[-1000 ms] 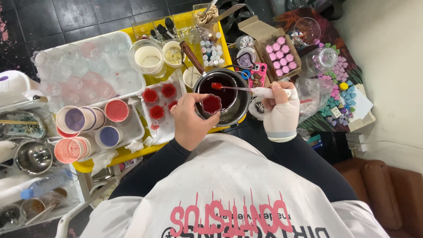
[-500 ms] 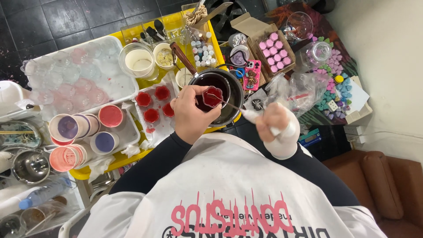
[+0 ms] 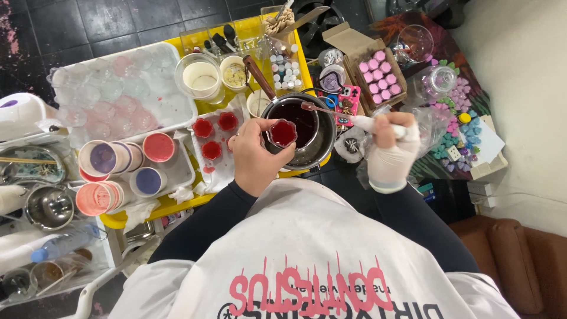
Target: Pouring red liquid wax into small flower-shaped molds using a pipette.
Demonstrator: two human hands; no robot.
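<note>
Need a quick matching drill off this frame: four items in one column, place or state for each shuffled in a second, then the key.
1. small red-filled mould
2. spoon
3. metal pot
4. box of pink lids

a. in the gloved right hand
b. open, past the pot on the right
c. pinched in the bare left hand
d. holds dark red liquid

Pairs: 1-c, 2-a, 3-d, 4-b

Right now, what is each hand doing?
Left hand: closed on a small red-filled cup.
Right hand: closed on a spoon.
</note>
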